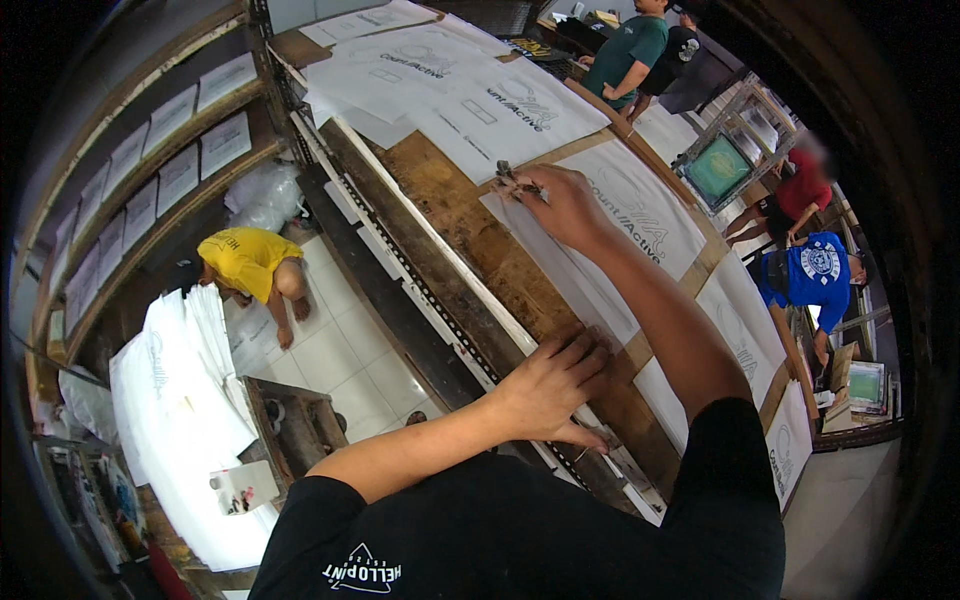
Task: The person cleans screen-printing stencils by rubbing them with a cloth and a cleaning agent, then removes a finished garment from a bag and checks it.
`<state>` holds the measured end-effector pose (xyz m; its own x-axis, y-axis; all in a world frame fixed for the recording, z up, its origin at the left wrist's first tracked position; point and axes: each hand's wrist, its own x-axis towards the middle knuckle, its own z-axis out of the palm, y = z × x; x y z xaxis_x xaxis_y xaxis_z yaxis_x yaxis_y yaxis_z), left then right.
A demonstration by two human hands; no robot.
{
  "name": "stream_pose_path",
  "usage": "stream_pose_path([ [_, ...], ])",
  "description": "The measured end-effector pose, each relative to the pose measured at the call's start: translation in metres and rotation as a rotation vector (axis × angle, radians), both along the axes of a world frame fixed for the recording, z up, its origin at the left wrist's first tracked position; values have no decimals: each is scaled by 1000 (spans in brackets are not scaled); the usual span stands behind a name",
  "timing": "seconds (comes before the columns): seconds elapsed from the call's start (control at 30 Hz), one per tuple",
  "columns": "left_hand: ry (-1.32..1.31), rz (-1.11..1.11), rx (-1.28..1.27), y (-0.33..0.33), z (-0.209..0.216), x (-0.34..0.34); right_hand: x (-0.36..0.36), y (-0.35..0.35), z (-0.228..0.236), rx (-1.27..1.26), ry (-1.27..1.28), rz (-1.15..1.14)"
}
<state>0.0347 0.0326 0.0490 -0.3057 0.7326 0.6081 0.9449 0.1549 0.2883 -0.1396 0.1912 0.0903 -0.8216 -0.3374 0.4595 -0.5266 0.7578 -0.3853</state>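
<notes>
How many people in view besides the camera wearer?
5: yellow shirt, low left; green shirt and black shirt, top right; red shirt and blue shirt, right. More may be hidden.

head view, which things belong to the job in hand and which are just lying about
Seemingly in use:
- small grey-brown object, kind unclear, in the right hand
- flat white sheet under that hand
- long brown wooden table, touched by the left hand

Seemingly just about:
- crumpled clear plastic bag
- green rectangular framed panel
- white rectangular sheets racked at left
</notes>
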Motion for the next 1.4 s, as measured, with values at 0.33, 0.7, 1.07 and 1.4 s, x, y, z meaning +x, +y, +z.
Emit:
stream_pose_path([
  [0.33, 44, 11, 8, -2, -4, 1, 54, 54, 39, -259, -104, -79],
  [0.7, 152, -113, 18, 10, -9, 8, 246, 112, 42, -37, -278, -294],
  [1.07, 6, -135, -79, 10, 4, 9, 204, 82, 28, 91, -139, -90],
  [1.4, -36, -110, -102, 3, -7, 13, 55, 23, -12, -24, 32, 34],
])
